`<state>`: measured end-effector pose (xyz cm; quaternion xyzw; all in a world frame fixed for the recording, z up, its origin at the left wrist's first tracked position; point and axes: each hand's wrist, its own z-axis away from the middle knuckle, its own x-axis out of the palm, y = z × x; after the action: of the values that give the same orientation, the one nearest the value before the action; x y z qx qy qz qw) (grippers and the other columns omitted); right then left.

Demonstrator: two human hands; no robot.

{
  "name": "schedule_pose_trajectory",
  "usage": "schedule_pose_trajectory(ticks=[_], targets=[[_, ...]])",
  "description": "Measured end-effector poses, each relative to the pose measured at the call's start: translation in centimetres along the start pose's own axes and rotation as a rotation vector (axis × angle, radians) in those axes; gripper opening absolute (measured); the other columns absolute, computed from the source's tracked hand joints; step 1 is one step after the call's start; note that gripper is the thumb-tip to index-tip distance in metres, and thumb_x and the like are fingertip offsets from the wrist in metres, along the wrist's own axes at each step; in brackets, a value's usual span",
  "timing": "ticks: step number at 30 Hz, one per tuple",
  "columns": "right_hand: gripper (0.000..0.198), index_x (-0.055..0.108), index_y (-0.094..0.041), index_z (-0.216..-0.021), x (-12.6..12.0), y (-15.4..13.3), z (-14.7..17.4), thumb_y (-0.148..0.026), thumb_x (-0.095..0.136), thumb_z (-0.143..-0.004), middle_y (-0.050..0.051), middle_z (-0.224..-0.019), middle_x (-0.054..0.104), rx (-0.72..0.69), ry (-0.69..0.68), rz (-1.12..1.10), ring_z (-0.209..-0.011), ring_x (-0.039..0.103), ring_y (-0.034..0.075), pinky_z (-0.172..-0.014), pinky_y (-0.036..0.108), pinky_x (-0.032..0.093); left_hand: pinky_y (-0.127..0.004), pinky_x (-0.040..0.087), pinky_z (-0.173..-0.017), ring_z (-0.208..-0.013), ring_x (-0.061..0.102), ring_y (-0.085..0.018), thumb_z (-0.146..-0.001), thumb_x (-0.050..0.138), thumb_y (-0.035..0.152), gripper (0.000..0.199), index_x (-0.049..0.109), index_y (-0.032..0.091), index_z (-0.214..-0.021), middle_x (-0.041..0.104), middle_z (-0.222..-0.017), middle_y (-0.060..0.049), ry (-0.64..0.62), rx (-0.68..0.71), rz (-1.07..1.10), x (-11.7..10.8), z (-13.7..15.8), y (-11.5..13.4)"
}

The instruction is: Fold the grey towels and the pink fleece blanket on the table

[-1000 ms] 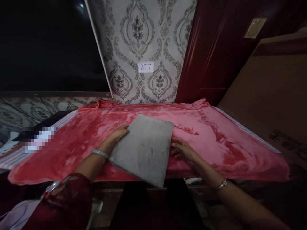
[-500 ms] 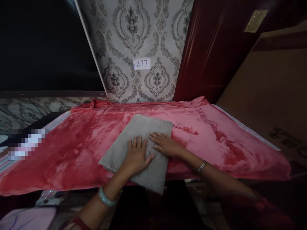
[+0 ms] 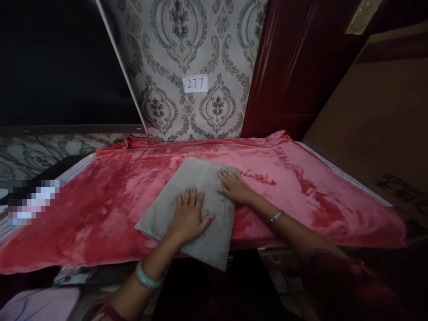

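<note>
Gray cloth (image 3: 212,198): lies in the centre of the frame, askew on a red blanket (image 3: 107,223); its lowest corner pokes past the blanket's front edge at the bottom centre.
Left hand (image 3: 190,218): palm down on the middle of the cloth, fingers fanned and thumb out to the side; nothing is pinched.
Right hand (image 3: 236,188): laid across the cloth's upper right corner, fingers stretched and fairly close together, thumb apart; it rests on the surface and does not clasp the edge.
Change at the cloth: a second ago the left hand was at the left edge and the right hand beside the right edge; both are now on top. In the last half second the right hand has slid up toward the upper right corner, while the left has hardly moved.
What the change means: the work seems to have gone from handling the edges to pressing or smoothing the surface, with the left hand probably steadying the cloth.
Wrists: a pale bangle (image 3: 147,276) on the left, a thin bracelet (image 3: 277,216) on the right.
Behind the blanket: a number card (image 3: 195,83) reading 277 at upper centre, a dark screen (image 3: 63,62) at upper left, a cardboard box (image 3: 384,120) at right.
</note>
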<state>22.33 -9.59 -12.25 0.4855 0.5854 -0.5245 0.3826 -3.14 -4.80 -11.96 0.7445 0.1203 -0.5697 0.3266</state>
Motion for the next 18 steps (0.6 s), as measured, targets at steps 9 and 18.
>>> schedule_pose_trajectory(ticks=[9, 18], targets=[[0.064, 0.039, -0.020, -0.160, 0.6, -5.9, 7.2, -0.056, 0.039, -0.106, 0.011, -0.162, 0.037, -0.448, -0.097, -0.345, -0.153, 0.029, 0.024, -0.128, 0.047, 0.018, -0.055, 0.024, -0.124, -0.139, 0.050, -0.040, -0.078, 0.072, 0.040, 0.042, 0.074, 0.020, -0.115, 0.067, -0.136, -0.017, 0.046, 0.004, 0.477, -2.9, -3.0, -2.3], [0.056, 0.046, -0.021, -0.156, -1.0, -1.8, -0.1, -0.045, 0.044, -0.105, 0.011, -0.165, 0.031, -0.097, -0.010, -0.141, -0.154, 0.024, 0.030, -0.126, 0.055, 0.020, -0.053, 0.013, -0.126, -0.148, 0.041, -0.029, -0.090, 0.059, 0.033, 0.035, 0.074, 0.028, -0.121, 0.060, -0.148, -0.006, -0.294, 0.322, 0.359, -3.3, -17.4, -1.1]])
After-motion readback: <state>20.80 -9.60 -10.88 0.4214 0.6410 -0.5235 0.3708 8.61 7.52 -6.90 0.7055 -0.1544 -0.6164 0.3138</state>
